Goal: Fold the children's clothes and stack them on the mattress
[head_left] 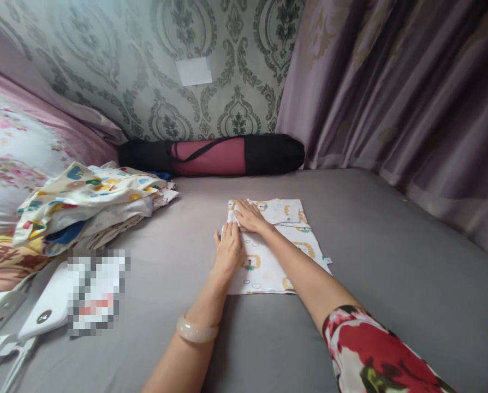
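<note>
A white garment [274, 262] printed with yellow lion-like figures lies on the grey bed sheet, its far part folded over into a flat strip. A small tag sticks out at its right edge. My left hand [230, 245], below a pale bangle, rests on the left edge of the cloth with the fingers stretched out and the thumb apart. Across the folded strip's left part lies my right hand [250, 216], palm down, fingers extended and flat. Both hands touch the cloth, and neither grips it. My right forearm covers part of the print.
A heap of printed clothes [92, 196] lies at the left beside a floral pillow [10, 158]. Nearer are a white power bank [49, 303], a power strip [0, 314] with cables, and a blurred-out object. A black and maroon roll bag [211, 156] rests along the wall; curtains [375, 98] hang right.
</note>
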Available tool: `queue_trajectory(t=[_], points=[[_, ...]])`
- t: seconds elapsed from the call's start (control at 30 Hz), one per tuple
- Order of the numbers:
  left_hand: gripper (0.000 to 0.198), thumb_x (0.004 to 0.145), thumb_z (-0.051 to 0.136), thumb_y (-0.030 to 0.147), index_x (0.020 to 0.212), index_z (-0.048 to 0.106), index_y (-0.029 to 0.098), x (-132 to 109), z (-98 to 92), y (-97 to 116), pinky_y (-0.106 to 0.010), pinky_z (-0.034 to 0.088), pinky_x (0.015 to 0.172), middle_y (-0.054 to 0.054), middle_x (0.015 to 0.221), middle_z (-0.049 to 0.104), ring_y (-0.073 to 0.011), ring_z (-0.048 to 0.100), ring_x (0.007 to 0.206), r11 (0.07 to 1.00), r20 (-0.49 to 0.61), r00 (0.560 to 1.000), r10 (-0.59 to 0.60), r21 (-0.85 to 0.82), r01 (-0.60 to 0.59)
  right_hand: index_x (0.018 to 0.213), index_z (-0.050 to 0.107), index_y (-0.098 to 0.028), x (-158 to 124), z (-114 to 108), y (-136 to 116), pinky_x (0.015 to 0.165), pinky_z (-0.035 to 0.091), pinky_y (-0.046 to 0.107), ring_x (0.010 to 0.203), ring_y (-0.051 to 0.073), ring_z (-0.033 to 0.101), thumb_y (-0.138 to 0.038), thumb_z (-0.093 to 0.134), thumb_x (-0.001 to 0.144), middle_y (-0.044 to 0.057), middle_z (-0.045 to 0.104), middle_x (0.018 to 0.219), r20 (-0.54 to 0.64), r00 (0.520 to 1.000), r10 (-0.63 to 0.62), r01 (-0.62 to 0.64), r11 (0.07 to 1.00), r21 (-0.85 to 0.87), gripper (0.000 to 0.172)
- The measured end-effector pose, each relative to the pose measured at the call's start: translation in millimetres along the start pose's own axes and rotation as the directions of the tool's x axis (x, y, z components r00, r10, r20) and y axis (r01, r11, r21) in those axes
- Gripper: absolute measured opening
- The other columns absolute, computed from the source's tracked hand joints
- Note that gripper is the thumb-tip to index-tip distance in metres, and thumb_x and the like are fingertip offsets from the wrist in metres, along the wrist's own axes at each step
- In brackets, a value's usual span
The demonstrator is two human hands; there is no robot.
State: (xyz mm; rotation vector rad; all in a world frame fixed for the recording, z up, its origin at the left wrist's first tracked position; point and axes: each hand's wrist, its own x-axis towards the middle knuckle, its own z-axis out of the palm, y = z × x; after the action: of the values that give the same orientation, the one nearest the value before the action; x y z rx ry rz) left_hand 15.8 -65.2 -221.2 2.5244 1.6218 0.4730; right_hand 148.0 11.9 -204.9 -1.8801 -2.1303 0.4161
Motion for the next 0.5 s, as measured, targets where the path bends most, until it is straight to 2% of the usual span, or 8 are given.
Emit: queue_trajectory(t=[0.1,0.27,0.37,0.5], points=[[0.054,0.088,0.034,0.009,0.141,0.035,0.006,0,1.4,0,-0.058,0.025,0.111,-0.023,0.146,0.043,-0.0317,0.035,0.14,1.0,-0.011,1.0,0.005,0.009,-0.005,0.149,0.031,-0.007,-5,-8,5,0.117,0.016,0.033,0.145,0.021,0.022,-0.036,0.018,0.1,0.011,0.029,0.157,-0.045,0.998,0.042,-0.04,0.999,0.034,0.059],[0.051,0.091,0.032,0.011,0.141,0.037,0.006,0,-0.8,2,-0.057,0.026,0.112,-0.022,0.147,0.043,-0.0314,0.034,0.14,1.0,0.0,1.0,-0.001,0.026,0.001,0.149,0.029,-0.001,-19,-4,15,0.118,0.007,0.039,0.147,0.024,0.015,-0.036,0.022,0.099,0.015,0.024,0.158,-0.181,0.972,0.15,-0.168,0.982,-0.089,0.062],[0.049,0.092,0.032,0.012,0.141,0.039,0.008,1,-1.1,2,-0.057,0.026,0.112,-0.02,0.147,0.043,-0.0305,0.034,0.141,0.999,0.008,1.0,-0.011,0.037,0.01,0.149,0.029,0.001,-24,4,19,0.118,0.005,0.039,0.147,0.025,0.016,-0.039,0.022,0.099,0.017,0.026,0.157,-0.2,0.961,0.193,-0.222,0.966,-0.132,0.064],[0.048,0.093,0.032,0.013,0.14,0.04,0.008,1,-0.2,2,-0.058,0.026,0.112,-0.02,0.148,0.043,-0.0307,0.034,0.141,0.999,0.017,1.0,-0.014,0.041,0.013,0.149,0.03,0.001,-24,9,21,0.118,0.005,0.038,0.146,0.024,0.017,-0.04,0.023,0.099,0.016,0.027,0.157,-0.202,0.961,0.19,-0.22,0.965,-0.142,0.065]])
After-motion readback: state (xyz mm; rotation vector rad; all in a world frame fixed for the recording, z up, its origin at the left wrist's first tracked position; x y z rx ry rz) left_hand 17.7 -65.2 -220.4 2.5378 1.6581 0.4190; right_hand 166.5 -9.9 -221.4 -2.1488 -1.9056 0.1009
